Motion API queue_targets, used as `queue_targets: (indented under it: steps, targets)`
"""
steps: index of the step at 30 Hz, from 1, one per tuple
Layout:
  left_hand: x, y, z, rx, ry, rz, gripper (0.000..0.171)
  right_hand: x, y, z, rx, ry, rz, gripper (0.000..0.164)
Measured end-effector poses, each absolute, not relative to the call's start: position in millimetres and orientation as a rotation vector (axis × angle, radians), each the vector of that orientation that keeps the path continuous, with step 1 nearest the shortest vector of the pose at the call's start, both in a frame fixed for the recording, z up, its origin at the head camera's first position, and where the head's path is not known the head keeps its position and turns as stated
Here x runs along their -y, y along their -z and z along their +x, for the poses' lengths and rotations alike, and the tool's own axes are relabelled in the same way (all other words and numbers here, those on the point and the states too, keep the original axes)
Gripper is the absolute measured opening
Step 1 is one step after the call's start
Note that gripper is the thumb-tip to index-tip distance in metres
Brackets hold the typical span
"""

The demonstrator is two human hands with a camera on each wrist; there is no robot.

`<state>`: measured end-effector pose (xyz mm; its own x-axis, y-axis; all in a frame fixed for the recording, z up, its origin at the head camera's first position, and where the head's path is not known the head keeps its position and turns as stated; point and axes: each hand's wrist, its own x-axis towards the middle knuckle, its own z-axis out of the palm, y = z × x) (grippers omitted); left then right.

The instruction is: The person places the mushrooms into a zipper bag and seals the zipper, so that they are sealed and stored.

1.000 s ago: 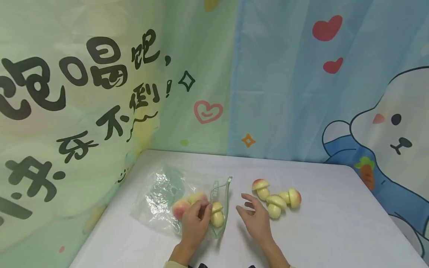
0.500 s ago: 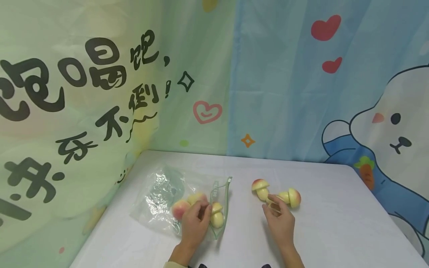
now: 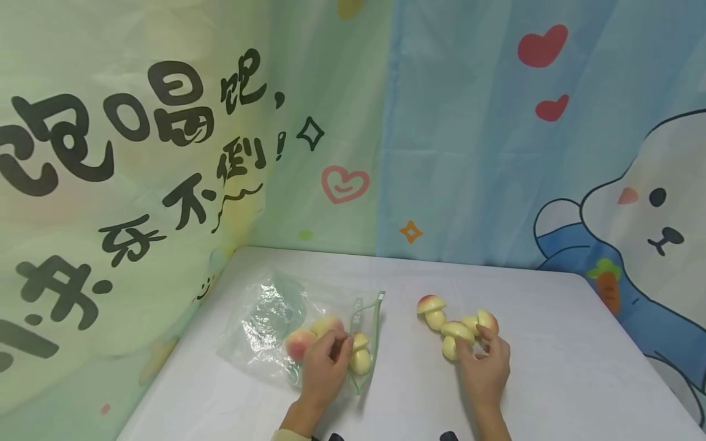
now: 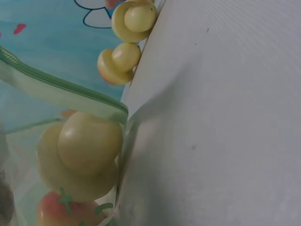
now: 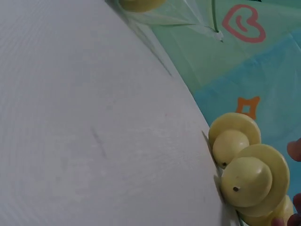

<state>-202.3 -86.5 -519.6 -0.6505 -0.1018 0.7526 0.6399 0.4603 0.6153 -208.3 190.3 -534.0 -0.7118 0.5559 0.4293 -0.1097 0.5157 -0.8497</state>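
A clear zip bag point(image 3: 250, 343) with a green zip strip lies on the table at left, holding several toy mushrooms. One yellow mushroom point(image 3: 360, 355) lies inside near the bag's mouth, with pink-capped ones point(image 3: 300, 343) deeper in. My left hand point(image 3: 325, 367) pinches the bag close to its mouth. My right hand point(image 3: 486, 370) is over the loose group, fingers curved and apart. Its fingertips are right at the right mushroom point(image 3: 488, 320), and its thumb overlaps the middle mushroom point(image 3: 456, 331). A third mushroom point(image 3: 431, 311) lies behind to the left.
The white table point(image 3: 408, 398) runs back to a printed cloth backdrop point(image 3: 452, 153). Another printed cloth point(image 3: 138, 257) closes off the left side. The green zip strip point(image 4: 70, 89) stands raised in the left wrist view.
My right hand has moved right, passing over the middle mushroom to the right one. My left hand keeps its pinch on the bag. The mushrooms lie where they were.
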Motion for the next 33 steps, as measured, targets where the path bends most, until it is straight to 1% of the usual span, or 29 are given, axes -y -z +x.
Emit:
queue_targets:
  steps: [7,14,17,20,24,30,33]
  targets:
    - [88,518,-202,2.010,1.222,-0.405,0.013,-190,540,-211,2.171,-1.194,-0.271,0.056]
    - [95,513,-201,2.118,1.214,-0.313,0.010,-191,544,-214,2.302,-1.216,-0.243,0.061]
    - [99,511,-201,2.132,1.243,-0.322,0.006,-191,545,-215,2.349,-1.223,-0.250,0.066]
    - [104,509,-201,2.132,1.286,-0.331,0.005,-191,546,-215,2.380,-1.216,-0.259,0.069]
    - [111,505,-201,2.175,1.429,-0.357,0.005,-191,545,-215,2.390,-1.201,-0.286,0.070]
    - [124,499,-206,2.353,1.640,-0.436,0.005,-190,545,-215,2.373,-1.164,-0.313,0.067]
    - [127,498,-208,2.400,1.715,-0.424,0.007,-190,546,-215,2.360,-1.163,-0.308,0.066]
